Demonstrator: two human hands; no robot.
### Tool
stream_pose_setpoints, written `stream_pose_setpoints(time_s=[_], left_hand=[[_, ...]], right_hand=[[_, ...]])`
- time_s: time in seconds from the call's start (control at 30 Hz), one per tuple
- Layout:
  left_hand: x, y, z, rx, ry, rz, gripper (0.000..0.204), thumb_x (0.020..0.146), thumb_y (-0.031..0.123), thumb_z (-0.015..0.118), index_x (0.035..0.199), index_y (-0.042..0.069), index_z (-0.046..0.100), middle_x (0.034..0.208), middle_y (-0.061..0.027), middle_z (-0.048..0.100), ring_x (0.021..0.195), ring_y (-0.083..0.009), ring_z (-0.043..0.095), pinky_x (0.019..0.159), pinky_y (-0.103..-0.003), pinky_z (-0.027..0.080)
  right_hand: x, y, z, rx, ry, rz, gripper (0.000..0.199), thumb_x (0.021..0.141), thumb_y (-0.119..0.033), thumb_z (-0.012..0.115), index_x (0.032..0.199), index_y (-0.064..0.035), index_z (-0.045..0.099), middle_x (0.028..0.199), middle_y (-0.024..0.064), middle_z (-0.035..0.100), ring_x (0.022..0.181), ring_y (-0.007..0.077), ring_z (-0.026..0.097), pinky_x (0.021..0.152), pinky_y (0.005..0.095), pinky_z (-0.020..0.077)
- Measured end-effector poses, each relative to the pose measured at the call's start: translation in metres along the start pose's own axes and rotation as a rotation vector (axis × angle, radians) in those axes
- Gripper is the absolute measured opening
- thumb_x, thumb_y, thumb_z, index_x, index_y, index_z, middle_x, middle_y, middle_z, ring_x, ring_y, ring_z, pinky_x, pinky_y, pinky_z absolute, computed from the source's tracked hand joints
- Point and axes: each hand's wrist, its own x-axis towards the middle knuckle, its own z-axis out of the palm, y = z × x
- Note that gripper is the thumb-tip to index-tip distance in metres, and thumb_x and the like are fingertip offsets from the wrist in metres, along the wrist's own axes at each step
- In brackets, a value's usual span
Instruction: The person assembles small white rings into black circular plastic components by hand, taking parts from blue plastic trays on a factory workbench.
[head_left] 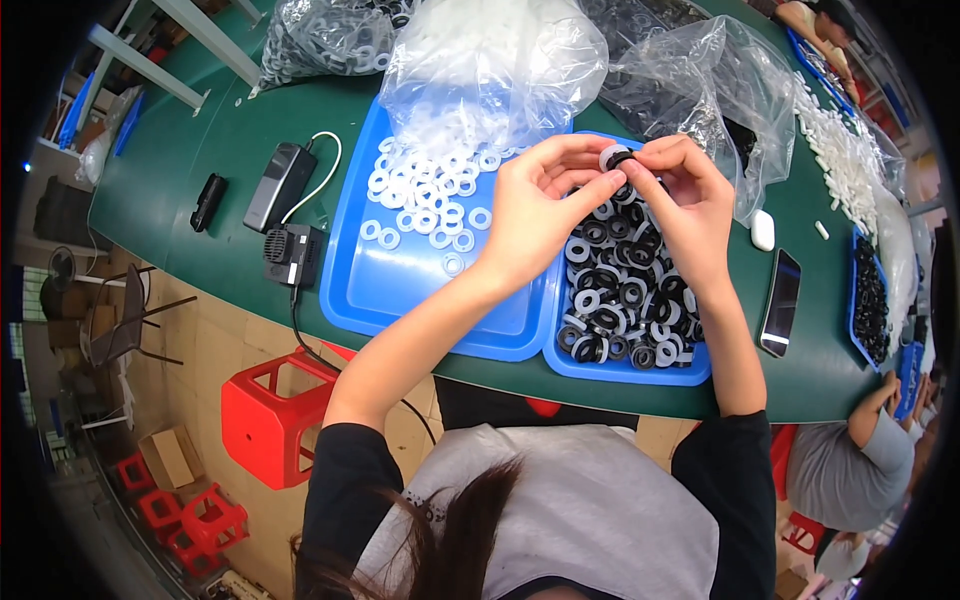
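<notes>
My left hand (535, 200) and my right hand (690, 195) meet above the blue trays, fingertips closed on a small ring piece (616, 157), white on one side and black on the other. Thumbs and fingers of both hands pinch it from either side. Under my left forearm lies a blue tray (385, 315) with loose white rings (425, 200) at its far end. Below my right hand, a second blue tray (640, 375) holds a heap of black and white rings (625, 290); my hand and wrist hide part of it.
Clear plastic bags (500, 50) cover the trays' far ends; another bag (320, 40) holds dark rings. At left are a black power bank (280, 185) and a cable. At right lie a white case (763, 230) and a phone (780, 303). A red stool (265, 425) stands below the table.
</notes>
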Motion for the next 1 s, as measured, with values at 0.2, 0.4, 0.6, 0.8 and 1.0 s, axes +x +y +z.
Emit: stream_pose_setpoints(time_s=[0.2, 0.4, 0.6, 0.8, 1.0], left_hand=[[-0.003, -0.002, 0.004, -0.050, 0.049, 0.022, 0.025, 0.084, -0.001, 0.067, 0.108, -0.006, 0.060, 0.106, -0.0102, 0.064, 0.099, -0.0147, 0.062, 0.089, -0.027, 0.050], [-0.006, -0.015, 0.010, -0.162, 0.102, 0.005, 0.024, 0.085, -0.002, 0.066, 0.108, -0.003, 0.060, 0.104, -0.0085, 0.063, 0.097, -0.0136, 0.061, 0.088, -0.026, 0.048], [-0.011, -0.017, 0.013, -0.125, 0.175, 0.055, 0.024, 0.089, 0.000, 0.062, 0.112, -0.003, 0.057, 0.105, -0.0069, 0.061, 0.099, -0.0130, 0.058, 0.089, -0.026, 0.046], [-0.013, -0.020, 0.012, 0.117, 0.169, 0.191, 0.025, 0.093, 0.003, 0.057, 0.116, -0.003, 0.052, 0.108, -0.0085, 0.059, 0.100, -0.0142, 0.056, 0.090, -0.026, 0.045], [-0.011, -0.018, 0.006, 0.148, 0.097, 0.150, 0.024, 0.096, 0.007, 0.052, 0.118, -0.004, 0.050, 0.111, -0.0095, 0.057, 0.103, -0.0148, 0.056, 0.091, -0.028, 0.045]], right_hand=[[-0.007, -0.002, 0.009, 0.053, 0.063, -0.020, 0.006, 0.084, 0.006, 0.065, 0.085, 0.0041, 0.059, 0.088, 0.0064, 0.057, 0.084, 0.0106, 0.058, 0.077, 0.0228, 0.0480], [-0.008, -0.003, 0.008, 0.084, 0.049, -0.040, 0.008, 0.083, 0.007, 0.065, 0.084, 0.0036, 0.057, 0.088, 0.0064, 0.057, 0.084, 0.0109, 0.058, 0.077, 0.0230, 0.0482], [-0.007, 0.000, 0.009, -0.030, 0.055, -0.104, 0.010, 0.080, 0.002, 0.068, 0.082, 0.0013, 0.058, 0.081, 0.0064, 0.058, 0.076, 0.0130, 0.059, 0.069, 0.0256, 0.0482], [-0.010, -0.006, 0.004, -0.057, 0.026, -0.112, 0.010, 0.080, 0.002, 0.068, 0.082, 0.0018, 0.058, 0.083, 0.0086, 0.059, 0.076, 0.0161, 0.060, 0.069, 0.0270, 0.0488], [-0.008, -0.012, -0.004, -0.141, 0.005, -0.204, 0.016, 0.079, -0.002, 0.068, 0.092, 0.0002, 0.058, 0.090, 0.0111, 0.058, 0.076, 0.0190, 0.060, 0.067, 0.0296, 0.0489]])
